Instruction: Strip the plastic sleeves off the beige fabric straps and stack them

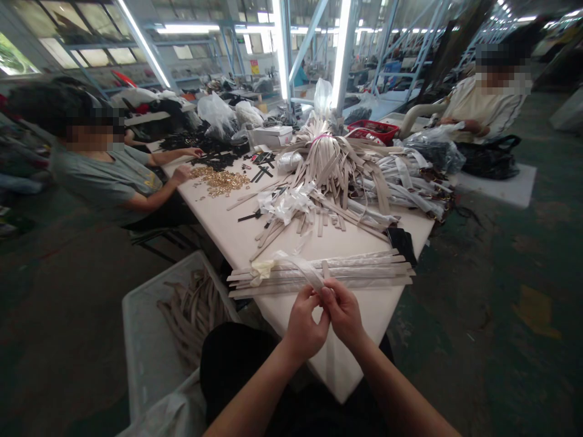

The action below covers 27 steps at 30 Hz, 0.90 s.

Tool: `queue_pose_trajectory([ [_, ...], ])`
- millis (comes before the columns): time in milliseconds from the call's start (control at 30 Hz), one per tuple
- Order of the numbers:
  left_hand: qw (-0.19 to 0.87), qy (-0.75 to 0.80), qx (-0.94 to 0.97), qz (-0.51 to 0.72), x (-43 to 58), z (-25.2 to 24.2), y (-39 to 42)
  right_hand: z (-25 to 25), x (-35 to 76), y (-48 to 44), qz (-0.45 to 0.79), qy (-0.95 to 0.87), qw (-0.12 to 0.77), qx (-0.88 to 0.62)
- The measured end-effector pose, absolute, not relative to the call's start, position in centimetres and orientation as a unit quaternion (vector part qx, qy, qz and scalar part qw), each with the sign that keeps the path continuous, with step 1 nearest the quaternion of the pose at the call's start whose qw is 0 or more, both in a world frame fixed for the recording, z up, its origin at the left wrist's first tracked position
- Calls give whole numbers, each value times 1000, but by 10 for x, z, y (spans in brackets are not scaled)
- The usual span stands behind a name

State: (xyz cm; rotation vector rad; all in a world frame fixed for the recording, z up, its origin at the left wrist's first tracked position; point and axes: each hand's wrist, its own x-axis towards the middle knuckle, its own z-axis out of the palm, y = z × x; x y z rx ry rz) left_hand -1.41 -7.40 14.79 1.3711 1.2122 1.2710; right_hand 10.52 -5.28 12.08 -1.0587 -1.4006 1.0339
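Note:
My left hand [305, 325] and my right hand [342, 312] meet above the near corner of the white table [237, 233]. Both pinch the end of a beige strap [321, 276] wrapped in clear film. The strap belongs to a flat row of like straps [359, 273] lying across the table just beyond my fingers. A crumpled strip of clear film [264, 267] trails to the left from the strap.
A big heap of beige straps [337, 164] fills the table's middle. Gold buckles [221, 181] lie before a seated person [104, 176] at left. Another person [487, 103] sits far right. A white crate [150, 340] with straps stands at my left; a red basket [373, 128] sits behind.

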Motion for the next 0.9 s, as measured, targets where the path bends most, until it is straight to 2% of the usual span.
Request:
queue_pose_trajectory([
  [167,645,407,343,548,-40,148,-48,127,107,-56,418,-626,509,-418],
  [233,687,386,282,548,-53,150,-30,128,109,-60,417,-659,481,-400],
  [400,635,417,201,619,-96,154,29,124,116,-72,438,-710,404,-374],
  [667,519,450,62,724,-204,160,107,111,142,-71,399,-726,382,-410],
  [733,523,433,39,733,-210,150,106,108,144,-66,396,-732,376,-407],
  [900,618,390,-10,683,-160,102,68,100,134,-52,386,-738,365,-416],
])
